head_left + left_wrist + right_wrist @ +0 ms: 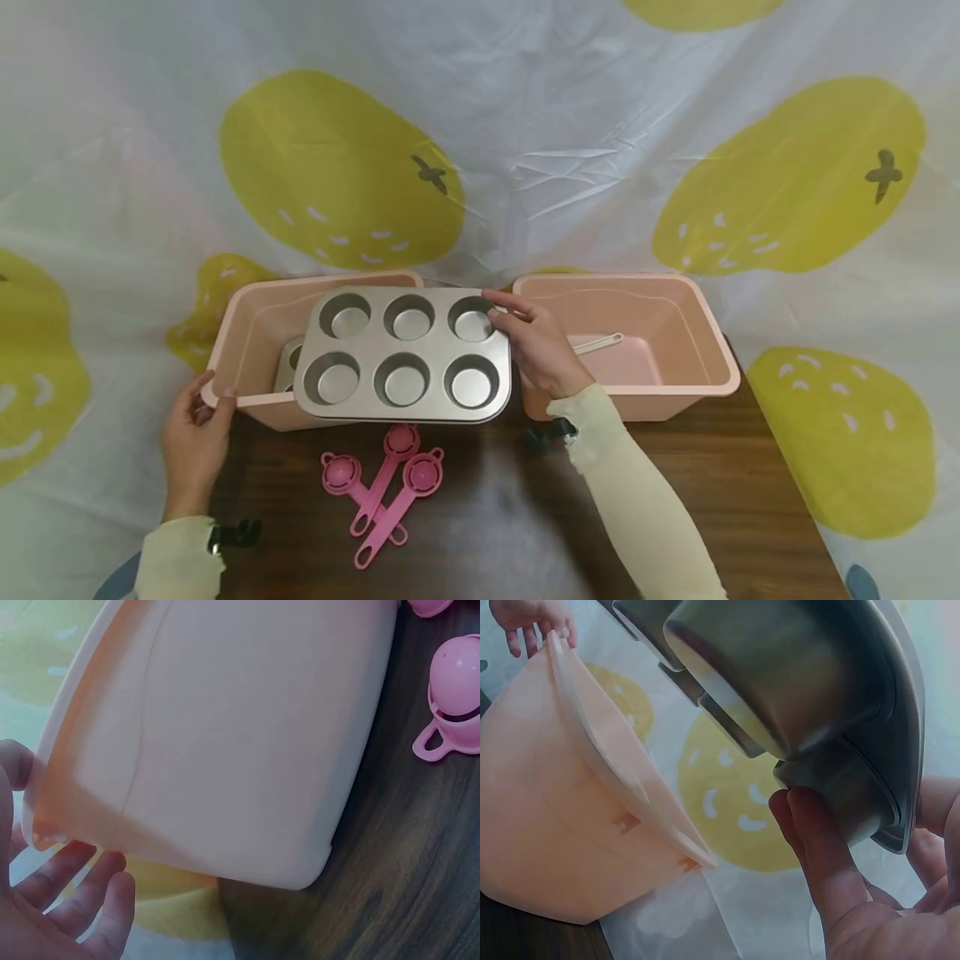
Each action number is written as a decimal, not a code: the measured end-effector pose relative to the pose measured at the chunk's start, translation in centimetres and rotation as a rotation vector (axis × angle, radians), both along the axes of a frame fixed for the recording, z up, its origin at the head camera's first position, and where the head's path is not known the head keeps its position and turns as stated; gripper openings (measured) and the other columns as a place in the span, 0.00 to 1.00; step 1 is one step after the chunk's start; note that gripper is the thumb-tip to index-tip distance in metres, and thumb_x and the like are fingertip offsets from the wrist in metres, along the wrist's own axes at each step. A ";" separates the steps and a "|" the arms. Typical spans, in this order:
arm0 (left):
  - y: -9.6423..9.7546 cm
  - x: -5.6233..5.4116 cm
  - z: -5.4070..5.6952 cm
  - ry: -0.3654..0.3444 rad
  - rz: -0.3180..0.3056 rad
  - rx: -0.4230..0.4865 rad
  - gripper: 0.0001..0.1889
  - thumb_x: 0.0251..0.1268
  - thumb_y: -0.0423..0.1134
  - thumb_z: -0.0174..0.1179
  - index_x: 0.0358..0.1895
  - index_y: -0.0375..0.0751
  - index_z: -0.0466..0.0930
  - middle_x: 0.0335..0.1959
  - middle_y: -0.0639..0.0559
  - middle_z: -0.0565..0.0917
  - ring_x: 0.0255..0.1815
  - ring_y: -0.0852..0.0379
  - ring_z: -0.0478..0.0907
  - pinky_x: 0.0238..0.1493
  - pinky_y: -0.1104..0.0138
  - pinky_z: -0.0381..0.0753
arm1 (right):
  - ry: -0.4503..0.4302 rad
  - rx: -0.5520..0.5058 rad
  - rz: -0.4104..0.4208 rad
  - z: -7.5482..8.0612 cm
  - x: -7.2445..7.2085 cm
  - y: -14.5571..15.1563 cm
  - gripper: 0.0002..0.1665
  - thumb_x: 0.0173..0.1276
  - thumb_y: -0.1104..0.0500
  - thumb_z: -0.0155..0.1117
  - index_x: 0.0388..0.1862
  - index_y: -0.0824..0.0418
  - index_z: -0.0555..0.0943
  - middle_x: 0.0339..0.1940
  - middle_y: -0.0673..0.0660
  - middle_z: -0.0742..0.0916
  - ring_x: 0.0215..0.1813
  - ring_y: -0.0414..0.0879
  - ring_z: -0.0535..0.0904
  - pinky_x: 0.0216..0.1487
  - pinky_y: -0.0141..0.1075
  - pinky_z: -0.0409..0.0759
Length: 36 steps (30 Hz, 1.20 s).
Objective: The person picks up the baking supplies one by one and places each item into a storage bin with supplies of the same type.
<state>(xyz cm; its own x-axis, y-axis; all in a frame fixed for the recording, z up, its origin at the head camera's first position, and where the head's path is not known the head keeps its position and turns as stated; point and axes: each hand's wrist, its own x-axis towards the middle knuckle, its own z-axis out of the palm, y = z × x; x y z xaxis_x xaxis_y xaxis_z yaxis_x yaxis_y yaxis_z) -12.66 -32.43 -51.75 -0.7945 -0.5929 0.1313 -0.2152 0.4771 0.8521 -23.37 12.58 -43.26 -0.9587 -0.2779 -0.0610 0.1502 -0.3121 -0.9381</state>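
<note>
Lemon-print cloth [555,158] hangs behind a dark wood counter [675,492], where two pink bins stand side by side, the left bin [251,342] with a second tin [285,371] partly visible inside, the right bin [626,304] with a pale handle [597,343]. Right hand [543,350] fingers are clamped on the right end of a six-cup pan [407,344], held up over the left bin's right part and the gap between bins. Left hand [197,442] fingers grip the left bin's near left corner, with pink scoops [393,518] lying crossed on the counter near it.
</note>
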 end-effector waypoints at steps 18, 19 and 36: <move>0.3 -0.3 0.4 0.005 0.028 0.019 0.26 0.77 0.49 0.60 0.74 0.50 0.77 0.67 0.38 0.81 0.41 0.77 0.70 0.40 0.85 0.68 | -0.024 0.015 0.014 0.1 -3.0 -3.9 0.25 0.78 0.65 0.61 0.72 0.65 0.78 0.41 0.51 0.90 0.38 0.39 0.86 0.40 0.30 0.86; 0.3 -0.3 0.4 0.006 0.027 0.019 0.26 0.77 0.49 0.60 0.74 0.49 0.77 0.67 0.37 0.81 0.41 0.77 0.70 0.40 0.85 0.68 | -0.025 0.016 0.020 0.1 -3.1 -4.1 0.25 0.78 0.65 0.61 0.73 0.65 0.78 0.41 0.51 0.90 0.39 0.39 0.86 0.41 0.30 0.86; 0.6 -0.4 0.4 0.009 0.041 0.044 0.26 0.77 0.49 0.60 0.74 0.49 0.77 0.66 0.37 0.81 0.41 0.76 0.71 0.40 0.85 0.69 | -0.080 0.057 0.043 -1.6 -5.9 -7.9 0.24 0.79 0.63 0.63 0.72 0.59 0.81 0.46 0.55 0.89 0.40 0.42 0.87 0.39 0.33 0.87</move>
